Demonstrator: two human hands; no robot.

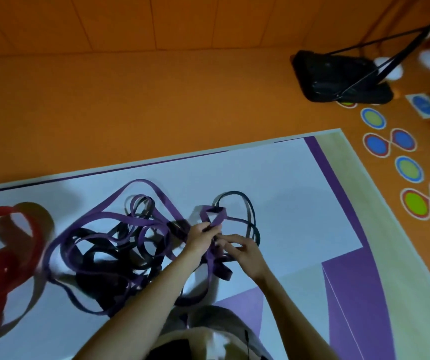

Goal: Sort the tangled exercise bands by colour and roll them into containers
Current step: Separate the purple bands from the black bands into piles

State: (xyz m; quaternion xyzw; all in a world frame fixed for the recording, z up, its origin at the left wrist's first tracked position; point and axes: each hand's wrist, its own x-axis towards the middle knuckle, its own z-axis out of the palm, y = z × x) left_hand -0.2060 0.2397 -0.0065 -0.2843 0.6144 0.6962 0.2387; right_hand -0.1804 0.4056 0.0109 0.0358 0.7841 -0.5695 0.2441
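Observation:
A tangle of purple bands (120,219) and black bands (99,255) lies on the pale mat (286,183) in front of me. My left hand (200,237) is closed on a purple band, whose loop (215,214) sticks up just beyond the fingers. My right hand (245,253) is beside it, fingers pinching at the same purple strand near a thin black loop (247,211). A pile of red bands (3,255) lies apart at the left edge. No container is in view.
An orange floor and wall surround the mat. A black stand base (338,76) with poles sits at the far right. Coloured oval floor markers (387,144) run along the mat's right side. A purple patch (351,294) covers the mat's near right.

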